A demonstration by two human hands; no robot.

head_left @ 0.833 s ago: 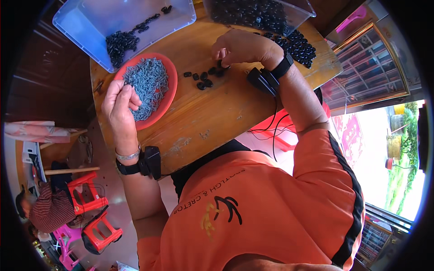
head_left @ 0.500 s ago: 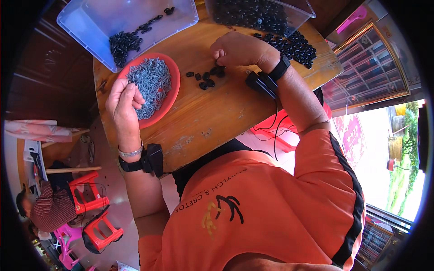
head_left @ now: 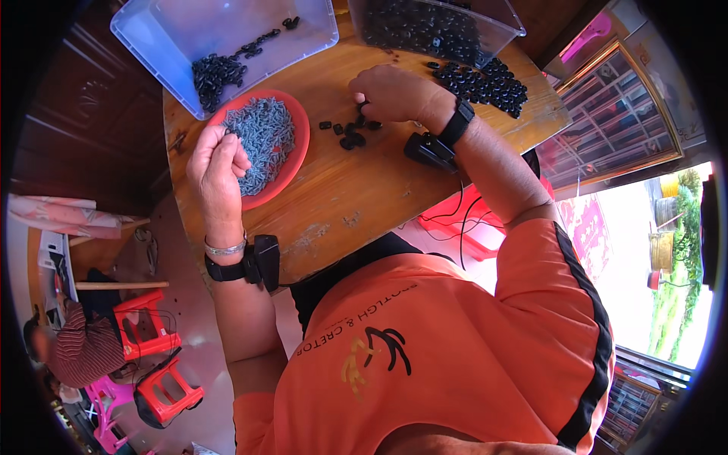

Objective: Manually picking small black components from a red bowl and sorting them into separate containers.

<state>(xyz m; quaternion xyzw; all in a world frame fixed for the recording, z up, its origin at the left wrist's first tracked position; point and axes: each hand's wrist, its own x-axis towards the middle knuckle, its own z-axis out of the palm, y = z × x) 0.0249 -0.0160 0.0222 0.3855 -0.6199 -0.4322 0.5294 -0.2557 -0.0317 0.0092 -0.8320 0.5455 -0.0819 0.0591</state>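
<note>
On a wooden table (head_left: 356, 193), the left hand (head_left: 218, 163) has its grip pinched on a small dark piece (head_left: 229, 133) at the left rim of a red bowl (head_left: 302, 148) of grey screw-like pieces (head_left: 265, 140). Farther right, the right hand (head_left: 402, 91) curls over loose black pieces (head_left: 352, 141); its fingertips are hidden, so its grip cannot be told.

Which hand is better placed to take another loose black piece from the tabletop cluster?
Probably the right hand: its fingertips are down at the black pieces. The left hand is farther away, by the red bowl of grey parts.
</note>
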